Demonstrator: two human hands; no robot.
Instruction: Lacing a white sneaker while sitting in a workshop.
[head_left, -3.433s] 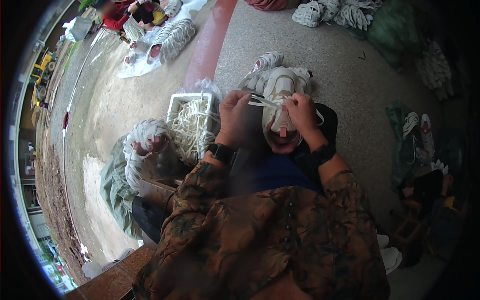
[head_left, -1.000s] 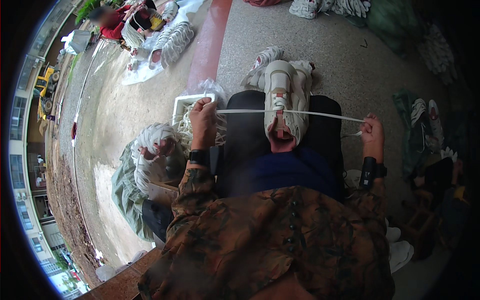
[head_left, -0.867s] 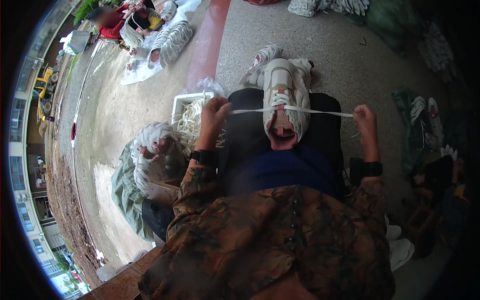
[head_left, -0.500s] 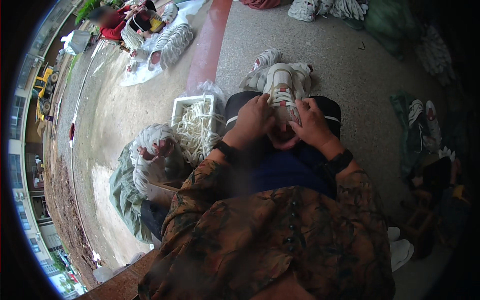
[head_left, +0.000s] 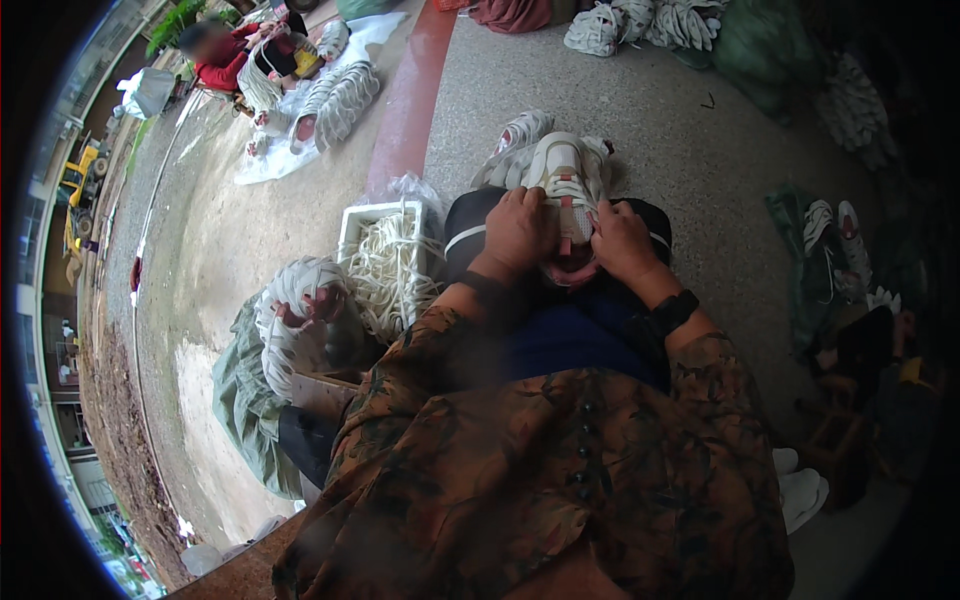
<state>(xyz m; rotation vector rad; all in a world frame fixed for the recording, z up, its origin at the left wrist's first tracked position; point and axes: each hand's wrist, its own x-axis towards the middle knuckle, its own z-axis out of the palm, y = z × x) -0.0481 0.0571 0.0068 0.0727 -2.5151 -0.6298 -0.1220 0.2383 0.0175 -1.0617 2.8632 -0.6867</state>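
Observation:
A whitish sneaker point(head_left: 556, 158) with pink-red trim rests between my knees, its toe pointing away and its opening toward me. White laces point(head_left: 566, 187) cross its upper part, above a pinkish tongue. My left hand point(head_left: 522, 228) is closed on the left side of the shoe by the eyelets, the fingertips bent over its edge. On the opposite edge my right hand point(head_left: 625, 238) pinches with thumb and forefinger; a lace end there is too small to make out. Other white shoes point(head_left: 522, 132) lie just beyond it.
A white foam box point(head_left: 350, 232) full of loose white laces stands at my left. Nearer sits a bundle of white shoes point(head_left: 283, 335) by a green sack point(head_left: 235, 385). At far left a person in red point(head_left: 222, 72) sits beside rows of shoes point(head_left: 340, 105). More shoes point(head_left: 592, 30) and sacks lie beyond.
My right thumb, earlier laid over the tongue, has drawn back to the shoe's right edge. My left hand has shifted up against the left eyelets. More of the tongue shows between the hands.

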